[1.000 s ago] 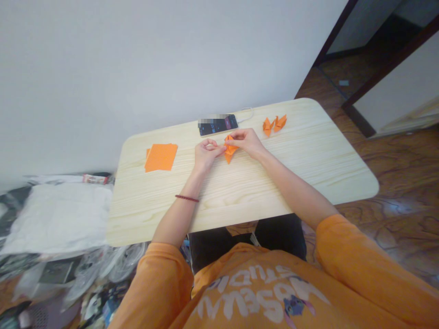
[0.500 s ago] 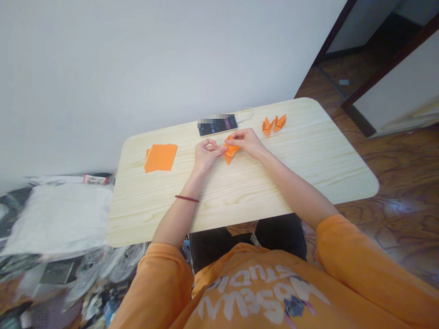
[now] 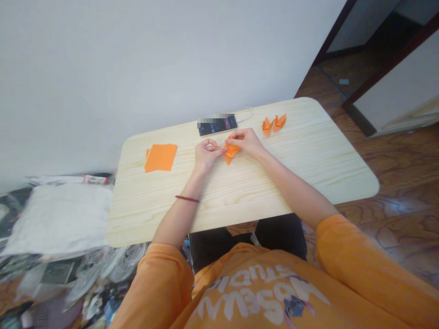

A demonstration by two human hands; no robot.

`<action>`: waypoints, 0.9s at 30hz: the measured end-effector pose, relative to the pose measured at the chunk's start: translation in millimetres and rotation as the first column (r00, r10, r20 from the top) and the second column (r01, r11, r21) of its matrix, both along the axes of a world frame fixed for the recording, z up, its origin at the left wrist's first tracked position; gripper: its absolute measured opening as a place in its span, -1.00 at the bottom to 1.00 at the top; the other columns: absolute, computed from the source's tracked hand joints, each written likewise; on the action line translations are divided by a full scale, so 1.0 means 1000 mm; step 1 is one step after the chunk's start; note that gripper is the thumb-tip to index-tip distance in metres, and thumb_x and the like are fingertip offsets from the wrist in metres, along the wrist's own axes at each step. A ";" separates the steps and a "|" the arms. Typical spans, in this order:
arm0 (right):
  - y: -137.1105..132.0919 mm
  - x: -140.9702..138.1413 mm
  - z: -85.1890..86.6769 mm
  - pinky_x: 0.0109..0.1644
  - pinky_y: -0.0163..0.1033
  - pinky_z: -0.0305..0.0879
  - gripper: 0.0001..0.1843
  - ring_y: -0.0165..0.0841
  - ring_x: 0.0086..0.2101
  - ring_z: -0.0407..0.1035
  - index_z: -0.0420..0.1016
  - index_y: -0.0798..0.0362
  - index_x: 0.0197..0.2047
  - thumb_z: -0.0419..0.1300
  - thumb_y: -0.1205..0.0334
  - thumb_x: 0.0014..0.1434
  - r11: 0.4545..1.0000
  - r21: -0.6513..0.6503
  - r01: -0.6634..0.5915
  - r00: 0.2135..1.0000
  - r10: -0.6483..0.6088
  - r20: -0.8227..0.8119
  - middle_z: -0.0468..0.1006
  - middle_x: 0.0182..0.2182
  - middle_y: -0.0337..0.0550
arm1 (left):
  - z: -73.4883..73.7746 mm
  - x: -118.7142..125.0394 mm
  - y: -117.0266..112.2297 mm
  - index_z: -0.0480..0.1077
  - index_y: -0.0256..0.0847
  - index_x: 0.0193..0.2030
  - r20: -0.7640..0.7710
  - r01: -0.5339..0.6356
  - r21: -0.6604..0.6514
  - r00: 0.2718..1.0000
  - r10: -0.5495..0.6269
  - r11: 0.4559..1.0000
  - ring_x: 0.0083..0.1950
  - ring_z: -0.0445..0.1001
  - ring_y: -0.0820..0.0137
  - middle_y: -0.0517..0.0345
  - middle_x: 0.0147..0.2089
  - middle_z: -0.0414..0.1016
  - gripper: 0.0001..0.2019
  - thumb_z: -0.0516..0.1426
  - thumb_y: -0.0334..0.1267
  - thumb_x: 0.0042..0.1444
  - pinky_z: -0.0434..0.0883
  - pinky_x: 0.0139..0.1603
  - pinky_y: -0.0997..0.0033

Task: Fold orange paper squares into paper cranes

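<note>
A folded piece of orange origami paper (image 3: 231, 154) sits at the middle of the wooden table, its point hanging toward me. My right hand (image 3: 244, 141) pinches its upper edge from the right. My left hand (image 3: 206, 154) comes in from the left, with its fingertips curled against the paper's left side. The paper's inner folds are hidden behind my fingers. Beyond my right hand lie two small folded orange paper pieces (image 3: 274, 124), touching each other. A stack of flat orange paper squares (image 3: 161, 157) lies to the left of my left hand.
A black smartphone (image 3: 217, 125) with a white cable (image 3: 245, 114) lies at the table's far edge, just beyond my hands. A white wall rises behind the table. Plastic bags and a white cushion (image 3: 58, 219) sit on the floor at left.
My right fingers have shifted slightly on the folded paper, and the paper has turned a little. The objects around it on the table have not moved.
</note>
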State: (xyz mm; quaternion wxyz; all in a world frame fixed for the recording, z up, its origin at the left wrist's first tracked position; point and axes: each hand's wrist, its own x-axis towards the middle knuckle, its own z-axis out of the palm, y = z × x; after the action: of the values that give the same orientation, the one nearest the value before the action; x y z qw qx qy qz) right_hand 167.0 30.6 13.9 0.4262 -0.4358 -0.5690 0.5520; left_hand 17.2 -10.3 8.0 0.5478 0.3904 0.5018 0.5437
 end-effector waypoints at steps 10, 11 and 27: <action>0.001 0.000 -0.001 -0.42 -0.31 0.16 -0.81 -0.45 -0.52 0.27 0.48 0.11 -0.59 0.32 0.15 -0.20 0.999 0.025 0.024 0.999 -0.023 -0.028 0.46 -0.60 -0.23 | -0.003 -0.001 0.001 0.22 -0.23 -0.48 -0.011 0.011 0.021 1.000 -0.011 1.000 -0.46 0.55 0.42 0.16 -0.50 0.56 -0.52 0.43 -0.23 -0.46 0.47 -0.34 0.44; 0.001 0.000 -0.001 -0.42 -0.31 0.16 -0.82 -0.45 -0.52 0.27 0.49 0.11 -0.59 0.31 0.17 -0.19 0.999 0.030 0.034 0.999 -0.033 -0.028 0.46 -0.60 -0.23 | -0.003 -0.001 0.001 0.22 -0.23 -0.49 -0.010 0.014 0.021 1.000 -0.014 1.000 -0.47 0.54 0.42 0.15 -0.50 0.56 -0.53 0.43 -0.24 -0.45 0.47 -0.35 0.45; 0.000 0.001 0.005 -0.47 -0.34 0.17 -0.63 -0.44 -0.53 0.32 0.56 0.13 -0.51 0.27 -0.06 -0.05 0.999 -0.035 0.025 0.996 -0.028 -0.084 0.52 -0.58 -0.17 | 0.001 0.000 -0.001 0.22 -0.23 -0.49 0.035 0.014 -0.035 0.999 -0.013 0.999 -0.48 0.54 0.43 0.16 -0.51 0.56 -0.55 0.42 -0.32 -0.44 0.48 -0.33 0.44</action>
State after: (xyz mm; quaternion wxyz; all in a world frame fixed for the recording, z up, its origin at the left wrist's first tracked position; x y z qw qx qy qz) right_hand 168.2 30.4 18.4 0.4497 -0.4266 -0.5351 0.5740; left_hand 17.3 -11.0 8.6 0.5669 0.3746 0.4989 0.5380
